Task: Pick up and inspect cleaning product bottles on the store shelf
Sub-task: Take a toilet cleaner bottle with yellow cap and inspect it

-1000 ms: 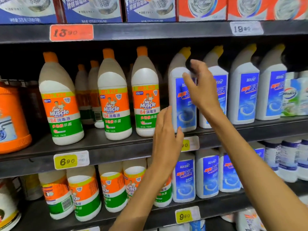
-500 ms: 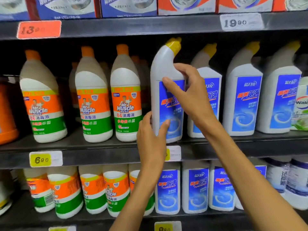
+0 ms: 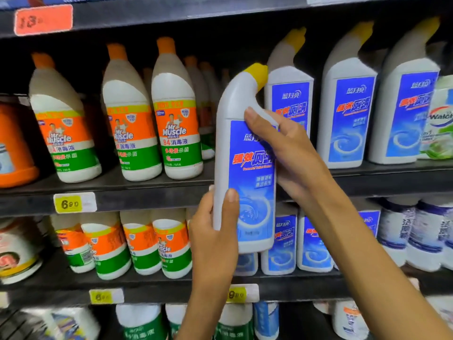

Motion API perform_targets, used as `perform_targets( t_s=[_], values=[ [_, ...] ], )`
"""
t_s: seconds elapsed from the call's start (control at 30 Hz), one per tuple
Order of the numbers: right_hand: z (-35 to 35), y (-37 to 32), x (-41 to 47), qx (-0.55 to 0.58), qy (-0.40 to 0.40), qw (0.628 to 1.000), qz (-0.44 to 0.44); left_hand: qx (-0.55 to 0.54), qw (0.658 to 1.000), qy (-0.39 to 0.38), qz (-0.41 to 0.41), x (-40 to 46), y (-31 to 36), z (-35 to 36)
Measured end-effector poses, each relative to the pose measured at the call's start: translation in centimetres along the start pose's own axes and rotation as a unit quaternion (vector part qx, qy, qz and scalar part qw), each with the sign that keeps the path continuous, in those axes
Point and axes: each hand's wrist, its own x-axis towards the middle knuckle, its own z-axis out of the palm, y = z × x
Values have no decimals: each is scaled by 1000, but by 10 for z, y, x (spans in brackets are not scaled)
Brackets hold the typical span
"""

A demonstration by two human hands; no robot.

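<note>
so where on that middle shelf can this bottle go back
The gap behind the held bottle, between the Mr Muscle bottles and the blue-label row, partly hidden. Both rows stand crowded. Left hand and right hand grip it.

Both arms are raised forward from the lower edge of the view, bare to the forearm. The left hand (image 3: 215, 231) is held upright, wrist straight, and is wrapped round the lower left side of the bottle (image 3: 247, 168); its thumb is laid up the front face, and the tips of its fingers are only just seen at the far edge. The right hand (image 3: 291, 153) is brought in from the right, the forearm slanted up to the left. Its thumb is pressed on the bottle's shoulder, while its fingers are curled behind and hidden. The bottle is gripped by both hands.
</note>
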Motion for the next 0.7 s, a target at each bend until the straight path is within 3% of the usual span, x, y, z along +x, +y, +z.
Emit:
perform_targets(
  t_s=[0.07, 0.17, 0.27, 0.4, 0.5, 0.63, 0.7],
  values=[
    [-7, 6, -9, 98, -20, 994, 48, -69, 994, -37, -75, -13, -2, -12],
    [-9, 19, -19, 263, -83, 954, 119, -227, 946, -99, -211, -37, -3, -19],
    [0, 37, -26, 306, -116, 930, 168, -295, 912, -77, -275, -52, -15, -15],
    [9, 46, -30, 301, -102, 932, 176, -159, 946, -48, -277, -60, -16, -30],
    [12, 43, -35, 233, -45, 958, 163, -39, 967, -44, -246, -51, -15, -35],
    [19, 47, -41, 100, 28, 987, 119, 77, 969, -138, -190, -63, -16, -45],
    [20, 49, -42, 62, 31, 989, 127, 55, 967, -144, -204, -70, -16, -50]
  ],
)
